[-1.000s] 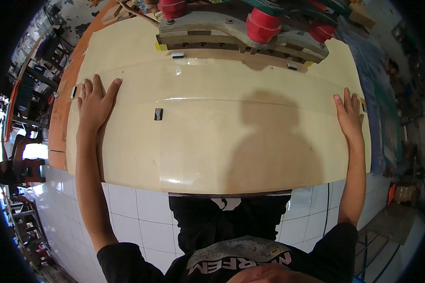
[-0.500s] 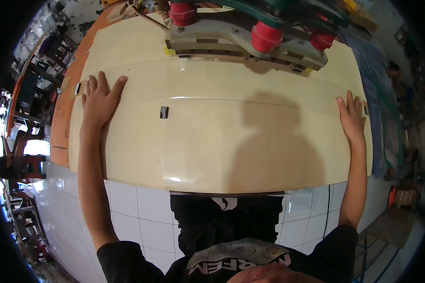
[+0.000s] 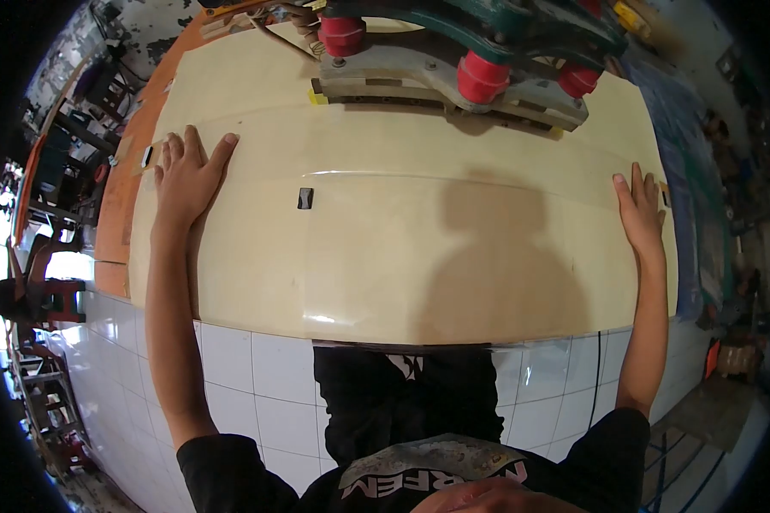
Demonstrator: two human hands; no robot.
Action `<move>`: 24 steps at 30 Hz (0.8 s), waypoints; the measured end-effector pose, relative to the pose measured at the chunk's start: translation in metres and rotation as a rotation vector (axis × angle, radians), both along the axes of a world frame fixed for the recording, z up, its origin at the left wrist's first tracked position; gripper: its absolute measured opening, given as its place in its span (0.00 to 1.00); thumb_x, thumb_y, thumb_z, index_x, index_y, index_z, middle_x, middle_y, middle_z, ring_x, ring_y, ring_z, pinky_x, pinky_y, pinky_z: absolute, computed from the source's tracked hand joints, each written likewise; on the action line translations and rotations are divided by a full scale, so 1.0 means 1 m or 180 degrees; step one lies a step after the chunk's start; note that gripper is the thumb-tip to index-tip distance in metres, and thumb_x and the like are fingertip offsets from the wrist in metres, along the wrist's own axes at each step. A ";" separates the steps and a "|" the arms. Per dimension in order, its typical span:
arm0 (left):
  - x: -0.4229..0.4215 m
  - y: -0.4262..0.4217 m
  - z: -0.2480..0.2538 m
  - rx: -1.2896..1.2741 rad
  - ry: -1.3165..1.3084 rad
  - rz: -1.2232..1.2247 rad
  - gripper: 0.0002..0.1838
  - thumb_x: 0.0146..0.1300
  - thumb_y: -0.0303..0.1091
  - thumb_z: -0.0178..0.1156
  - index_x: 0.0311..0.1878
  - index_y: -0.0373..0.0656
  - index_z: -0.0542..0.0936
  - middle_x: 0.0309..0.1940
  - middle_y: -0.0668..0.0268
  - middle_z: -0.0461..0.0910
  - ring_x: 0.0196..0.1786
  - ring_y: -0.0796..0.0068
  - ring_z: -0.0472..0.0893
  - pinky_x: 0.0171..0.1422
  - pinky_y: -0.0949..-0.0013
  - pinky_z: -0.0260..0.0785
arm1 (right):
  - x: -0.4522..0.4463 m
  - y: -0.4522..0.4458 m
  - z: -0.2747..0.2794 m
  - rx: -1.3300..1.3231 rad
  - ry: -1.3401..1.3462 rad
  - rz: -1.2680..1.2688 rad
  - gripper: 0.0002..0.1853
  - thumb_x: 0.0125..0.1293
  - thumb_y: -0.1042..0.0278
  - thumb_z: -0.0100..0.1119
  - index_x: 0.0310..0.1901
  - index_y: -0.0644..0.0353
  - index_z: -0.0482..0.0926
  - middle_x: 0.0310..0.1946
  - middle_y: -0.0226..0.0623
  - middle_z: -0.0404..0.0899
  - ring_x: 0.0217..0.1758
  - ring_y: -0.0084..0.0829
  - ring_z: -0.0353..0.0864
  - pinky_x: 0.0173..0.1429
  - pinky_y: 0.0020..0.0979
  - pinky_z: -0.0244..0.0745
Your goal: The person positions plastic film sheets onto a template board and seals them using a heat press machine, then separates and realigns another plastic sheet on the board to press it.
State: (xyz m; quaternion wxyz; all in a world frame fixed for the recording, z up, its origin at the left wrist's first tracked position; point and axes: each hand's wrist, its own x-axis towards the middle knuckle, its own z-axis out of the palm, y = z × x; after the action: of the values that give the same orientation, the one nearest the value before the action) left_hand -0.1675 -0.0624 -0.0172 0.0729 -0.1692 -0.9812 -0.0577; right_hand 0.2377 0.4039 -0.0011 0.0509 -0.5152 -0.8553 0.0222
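A large cream-coloured sheet (image 3: 359,256) with a glossy crease lies on the table before me. My left hand (image 3: 188,179) rests palm down on its left part, the fingers stretched and the thumb spread. Over by the right edge, my right hand (image 3: 640,214) lies flat on the sheet with its fingers extended. Neither hand grasps anything. Beyond them, a grey metal bar (image 3: 393,79) of a machine hangs over the far part of the sheet, carried by a green frame (image 3: 428,30) with red mounts (image 3: 482,79).
A small black piece (image 3: 305,198) sits on the sheet, left of the middle. Other small pieces lie near the side edges, one on the left (image 3: 147,157), one on the right (image 3: 666,195). An orange-brown tabletop (image 3: 115,227) shows at left, blue plastic (image 3: 693,256) at right.
The near edge of the sheet and my left hand appear slightly farther forward, and the view has shifted a little. Dark pieces seen earlier below the metal bar's front edge no longer show.
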 end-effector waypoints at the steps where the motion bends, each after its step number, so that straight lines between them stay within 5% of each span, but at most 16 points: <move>1: 0.000 0.000 -0.001 0.0015 0.0006 0.0000 0.53 0.61 0.76 0.43 0.74 0.37 0.58 0.74 0.37 0.50 0.80 0.45 0.46 0.78 0.42 0.37 | 0.000 0.001 0.000 0.0004 0.0006 0.0005 0.49 0.64 0.20 0.31 0.77 0.47 0.50 0.78 0.52 0.40 0.82 0.49 0.33 0.76 0.64 0.25; 10: 0.002 -0.001 0.000 0.0106 0.0058 -0.0029 0.54 0.61 0.76 0.44 0.74 0.35 0.59 0.74 0.37 0.50 0.79 0.45 0.46 0.78 0.41 0.37 | 0.005 0.010 0.000 -0.0095 0.0102 0.0022 0.48 0.66 0.21 0.29 0.77 0.50 0.49 0.78 0.51 0.40 0.82 0.48 0.32 0.76 0.64 0.23; 13: 0.001 -0.002 -0.002 0.0154 0.0122 -0.0043 0.55 0.61 0.77 0.43 0.73 0.34 0.59 0.74 0.37 0.50 0.79 0.45 0.46 0.78 0.41 0.36 | 0.024 0.034 0.009 -0.0594 0.0826 0.0124 0.48 0.67 0.24 0.31 0.77 0.54 0.49 0.79 0.49 0.40 0.83 0.44 0.33 0.78 0.58 0.25; 16: 0.004 -0.003 0.000 0.0129 0.0187 -0.0079 0.55 0.61 0.77 0.43 0.73 0.33 0.58 0.74 0.37 0.51 0.79 0.44 0.46 0.78 0.41 0.36 | 0.072 0.076 0.035 -0.0206 0.0951 0.0089 0.49 0.67 0.26 0.41 0.76 0.59 0.52 0.77 0.49 0.48 0.82 0.44 0.41 0.80 0.46 0.37; 21: 0.004 -0.003 -0.003 0.0265 0.0177 -0.0154 0.54 0.62 0.76 0.41 0.73 0.33 0.59 0.74 0.37 0.51 0.79 0.44 0.47 0.78 0.41 0.34 | 0.224 0.207 0.042 0.0344 0.0251 -0.0874 0.50 0.64 0.26 0.46 0.76 0.58 0.53 0.76 0.48 0.51 0.79 0.49 0.49 0.78 0.50 0.48; 24: 0.001 -0.004 -0.002 0.0247 0.0199 -0.0128 0.54 0.62 0.76 0.41 0.73 0.33 0.59 0.74 0.36 0.51 0.79 0.45 0.46 0.78 0.41 0.34 | 0.320 0.255 0.018 -0.0118 0.0242 -0.0621 0.48 0.66 0.27 0.45 0.76 0.57 0.53 0.76 0.47 0.52 0.79 0.50 0.49 0.78 0.51 0.48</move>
State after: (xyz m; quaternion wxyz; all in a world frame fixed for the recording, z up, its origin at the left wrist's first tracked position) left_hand -0.1665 -0.0659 -0.0197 0.1088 -0.1876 -0.9719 -0.0918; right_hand 0.5580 0.6591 0.0173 0.0756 -0.5957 -0.7979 0.0525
